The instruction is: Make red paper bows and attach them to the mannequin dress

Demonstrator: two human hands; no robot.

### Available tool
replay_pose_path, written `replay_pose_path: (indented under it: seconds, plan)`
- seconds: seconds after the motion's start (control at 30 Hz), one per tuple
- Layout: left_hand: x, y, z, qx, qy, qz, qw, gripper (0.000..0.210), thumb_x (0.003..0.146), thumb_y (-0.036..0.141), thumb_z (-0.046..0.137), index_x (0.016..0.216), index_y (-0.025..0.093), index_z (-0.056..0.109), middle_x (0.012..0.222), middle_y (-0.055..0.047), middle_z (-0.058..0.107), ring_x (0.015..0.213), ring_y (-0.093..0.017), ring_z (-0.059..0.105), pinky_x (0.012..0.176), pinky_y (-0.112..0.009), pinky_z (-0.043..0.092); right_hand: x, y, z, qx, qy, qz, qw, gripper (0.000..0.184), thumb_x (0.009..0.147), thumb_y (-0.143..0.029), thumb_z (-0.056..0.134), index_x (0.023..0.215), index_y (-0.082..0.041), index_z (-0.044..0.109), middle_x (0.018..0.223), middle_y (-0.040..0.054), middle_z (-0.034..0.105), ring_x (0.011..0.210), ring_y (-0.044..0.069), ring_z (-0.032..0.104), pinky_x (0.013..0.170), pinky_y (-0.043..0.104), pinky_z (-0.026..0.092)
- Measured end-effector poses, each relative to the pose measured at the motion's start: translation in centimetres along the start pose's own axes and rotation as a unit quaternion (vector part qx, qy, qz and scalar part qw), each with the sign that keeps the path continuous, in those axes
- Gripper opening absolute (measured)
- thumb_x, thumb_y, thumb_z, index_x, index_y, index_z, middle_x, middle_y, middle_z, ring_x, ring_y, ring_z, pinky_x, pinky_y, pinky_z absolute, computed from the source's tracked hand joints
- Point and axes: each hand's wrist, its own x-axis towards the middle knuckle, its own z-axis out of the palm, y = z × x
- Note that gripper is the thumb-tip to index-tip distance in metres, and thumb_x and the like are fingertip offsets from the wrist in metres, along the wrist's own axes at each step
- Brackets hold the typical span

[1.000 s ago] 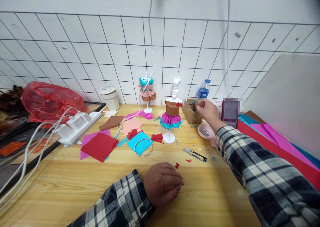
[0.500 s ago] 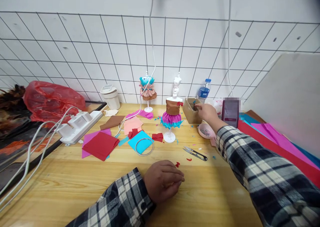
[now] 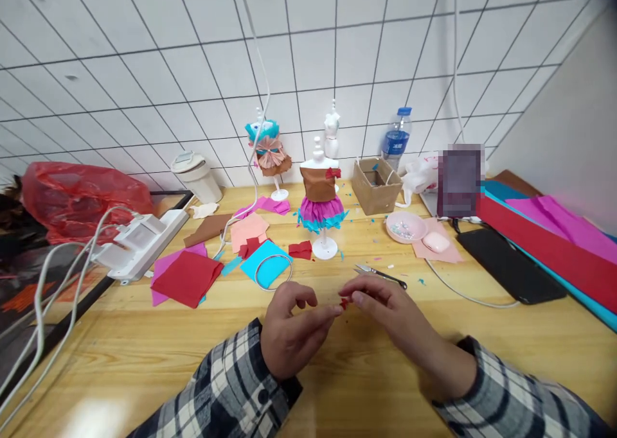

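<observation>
A tiny red bow point(image 3: 344, 304) is between the fingertips of both hands, above the near middle of the table. My left hand point(image 3: 296, 325) touches it from the left, its upper fingers curled. From the right, my right hand point(image 3: 390, 306) pinches at it with thumb and forefinger close together. Just behind the right fingers lie black-handled thread snips point(image 3: 383, 274), partly covered. Beyond stands a white mini dress form point(image 3: 318, 162) wearing a brown top with a red bow and a magenta and turquoise paper skirt point(image 3: 321, 213).
Left lie red paper point(image 3: 187, 279), turquoise paper point(image 3: 265, 264) under a metal ring point(image 3: 274, 272), and a power strip point(image 3: 144, 245). At right are a pink bowl of small beads point(image 3: 406, 227), a cardboard box point(image 3: 376, 187), a black power bank point(image 3: 511, 264) and a water bottle point(image 3: 398, 139).
My right hand has come back from the cardboard box to the red bow. My left hand has turned and brought its fingertips to the bow. The view has tilted down.
</observation>
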Motion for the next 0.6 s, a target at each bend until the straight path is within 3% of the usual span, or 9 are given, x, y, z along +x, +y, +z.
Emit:
replay_pose_path:
  seconds: [0.07, 0.2, 0.4, 0.6]
  plan:
    - [-0.19, -0.05, 0.13, -0.004, -0.009, 0.016, 1.000, 0.025, 0.082, 0.010, 0.061, 0.099, 0.026, 0.071, 0.084, -0.002, 0.047, 0.076, -0.013, 0.048, 0.065, -0.026, 0.046, 0.09, -0.24, -0.22, 0.027, -0.055, 0.018, 0.998, 0.026, 0.089, -0.041, 0.055, 0.092, -0.021, 0.072, 0.091, 0.0044, 0.068, 0.088, 0.017, 0.060, 0.078, 0.030, 0.045]
    - [-0.38, -0.32, 0.36, -0.034, -0.038, 0.047, 0.998, 0.029, 0.081, 0.010, 0.063, 0.103, 0.027, 0.070, 0.090, -0.003, 0.047, 0.084, -0.016, 0.048, 0.074, -0.033, 0.047, -0.04, 0.15, -0.13, 0.123, -0.127, 0.118, 0.977, 0.038, 0.087, -0.052, 0.056, 0.087, -0.018, 0.074, 0.077, 0.0025, 0.067, 0.070, 0.013, 0.054, 0.064, 0.026, 0.039]
    - [0.21, -0.15, 0.20, -0.051, -0.073, 0.092, 0.992, 0.023, 0.084, 0.012, 0.057, 0.095, 0.026, 0.071, 0.091, -0.003, 0.051, 0.085, -0.017, 0.048, 0.079, -0.037, 0.045, -0.29, 0.29, 0.18, 0.240, -0.143, 0.196, 0.940, 0.025, 0.069, -0.040, 0.079, 0.080, -0.017, 0.073, 0.075, -0.0008, 0.066, 0.069, 0.010, 0.053, 0.067, 0.023, 0.038]
    - [0.18, -0.02, 0.15, -0.048, -0.106, 0.098, 0.988, 0.023, 0.087, 0.016, 0.055, 0.097, 0.027, 0.071, 0.095, -0.004, 0.055, 0.090, -0.019, 0.050, 0.081, -0.037, 0.046, -0.12, -0.12, -0.37, 0.220, -0.174, 0.220, 0.934, 0.033, 0.067, -0.043, 0.080, 0.075, -0.015, 0.064, 0.070, -0.0016, 0.060, 0.062, 0.008, 0.049, 0.057, 0.021, 0.037]
